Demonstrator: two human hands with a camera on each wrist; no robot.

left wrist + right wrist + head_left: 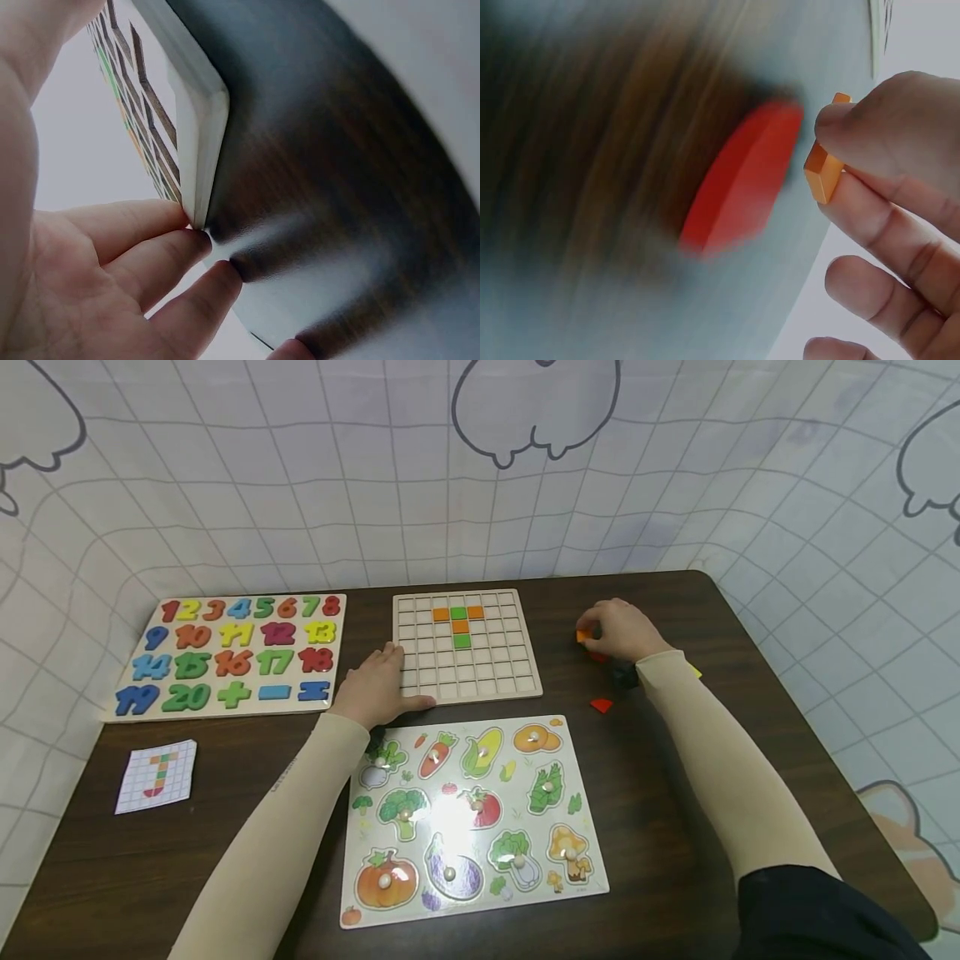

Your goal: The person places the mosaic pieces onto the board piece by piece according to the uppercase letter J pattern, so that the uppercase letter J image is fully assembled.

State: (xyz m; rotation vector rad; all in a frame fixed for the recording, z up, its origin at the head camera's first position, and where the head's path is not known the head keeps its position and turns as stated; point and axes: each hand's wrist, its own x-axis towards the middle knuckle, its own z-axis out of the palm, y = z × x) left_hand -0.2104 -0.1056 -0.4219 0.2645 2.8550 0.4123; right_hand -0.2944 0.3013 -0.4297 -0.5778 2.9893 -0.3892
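My left hand rests with loosely extended fingers against the left edge of the board, probably to steady it, while my right hand pinches an orange piece right of the board, seemingly for fine control.
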